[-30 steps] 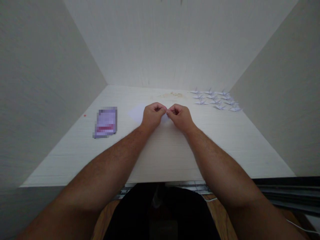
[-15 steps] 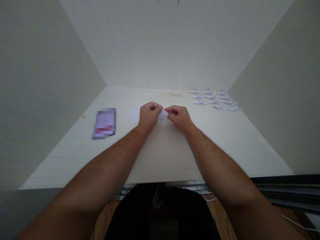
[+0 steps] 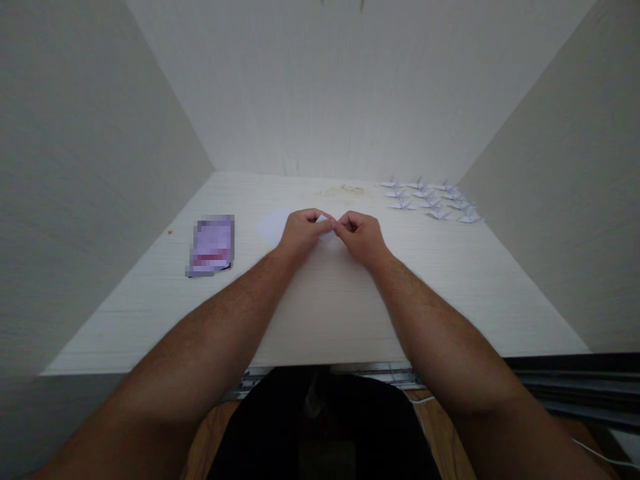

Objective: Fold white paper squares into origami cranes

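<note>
A small piece of white paper, with a folded edge, is held between my two hands at the middle of the table. My left hand is closed on its left side, thumb on top. The fingertips of my right hand pinch its right corner, close against the left fingertips. Beside my left hand, pale white paper lies flat on the table, partly covered by that hand. Whether it joins the held piece, I cannot tell.
Several folded paper cranes stand in rows at the back right of the white table. A blurred purple item lies to the left, a small red spot beyond it. Walls enclose the back and both sides. Brownish stains mark the back.
My hands have come together, fingertips now meeting at the paper's right corner. More of the paper shows above my left thumb. The view has shifted slightly.
</note>
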